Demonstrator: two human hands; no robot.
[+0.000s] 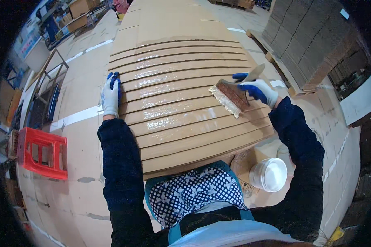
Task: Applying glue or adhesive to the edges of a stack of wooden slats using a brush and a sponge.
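Note:
A stack of brown cardboard sheets point(169, 96) lies in front of me, fanned so that their edges form a row of narrow steps. Wet, shiny streaks cover the middle and left of these strips. My right hand point(259, 91), in a white glove with blue fingers, grips a wide brush point(231, 95) by its handle. The pale bristles rest against the strips on the right side. At the stack's left edge, my left hand point(110, 96), gloved the same way, lies with its fingers stretched along the cardboard.
A white bucket point(272, 175) of white liquid stands below the stack's near right corner. On the left floor is a red plastic stool point(43, 153). Tall stacked grey-brown cardboard point(305, 41) sits on a wooden pallet point(278, 72) at the far right. A metal-framed cart point(43, 92) stands left.

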